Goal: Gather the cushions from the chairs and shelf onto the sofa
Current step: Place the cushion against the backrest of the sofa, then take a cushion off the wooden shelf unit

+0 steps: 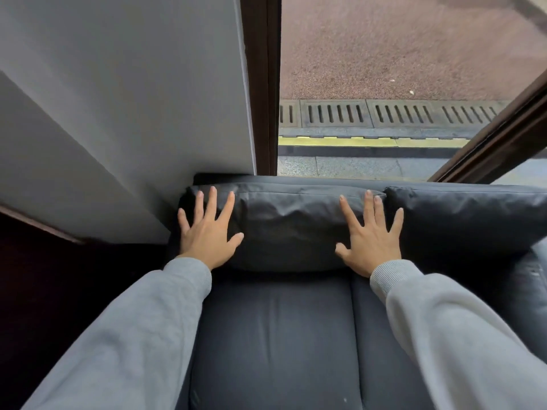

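Observation:
A dark grey cushion (288,223) leans upright against the back of the dark sofa (275,335), at its left end. My left hand (208,232) lies flat on the cushion's left side with fingers spread. My right hand (370,241) lies flat on its right side, fingers spread too. A second dark cushion (467,220) stands right beside it, touching its right edge and running out of view.
A grey wall (118,113) closes in the sofa's left end. Behind the sofa a dark wooden window frame (263,84) borders a large pane. Outside the glass lie a drain grate (384,113) and reddish pavement.

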